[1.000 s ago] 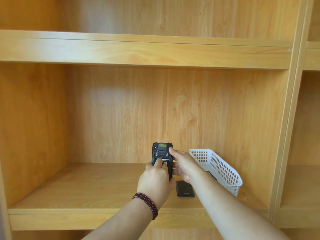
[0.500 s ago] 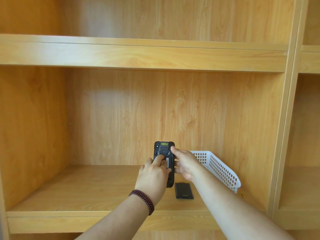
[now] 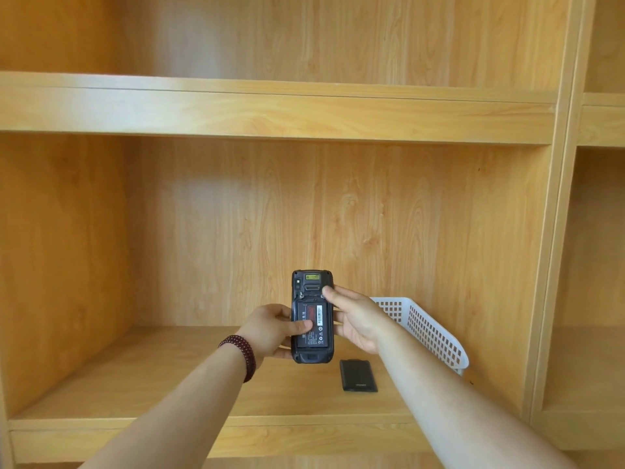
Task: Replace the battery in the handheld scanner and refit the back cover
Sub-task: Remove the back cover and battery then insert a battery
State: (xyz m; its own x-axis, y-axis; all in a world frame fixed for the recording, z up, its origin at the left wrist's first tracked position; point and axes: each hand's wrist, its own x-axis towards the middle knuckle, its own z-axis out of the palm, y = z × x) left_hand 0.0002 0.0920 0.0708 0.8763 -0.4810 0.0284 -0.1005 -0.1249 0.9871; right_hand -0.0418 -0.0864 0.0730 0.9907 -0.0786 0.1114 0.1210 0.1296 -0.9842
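The black handheld scanner (image 3: 311, 282) is held upright above the shelf, its back toward me and the cover off. A battery (image 3: 314, 321) with a red label sits in its open bay. My left hand (image 3: 270, 328) grips the scanner's left side, thumb pressing on the battery. My right hand (image 3: 355, 319) holds the right side, thumb resting near the bay's top right corner. A flat black rectangular piece (image 3: 358, 375), the back cover or a spare battery, lies on the shelf below and to the right.
A white perforated plastic basket (image 3: 429, 330) stands tilted at the right of the wooden shelf (image 3: 135, 377). The shelf's side wall is on the left, an upright divider (image 3: 551, 265) on the right, and another shelf board above.
My left hand has slid off the scanner's back to its left side, uncovering the battery. The scanner now stands a little higher, with the whole back visible.
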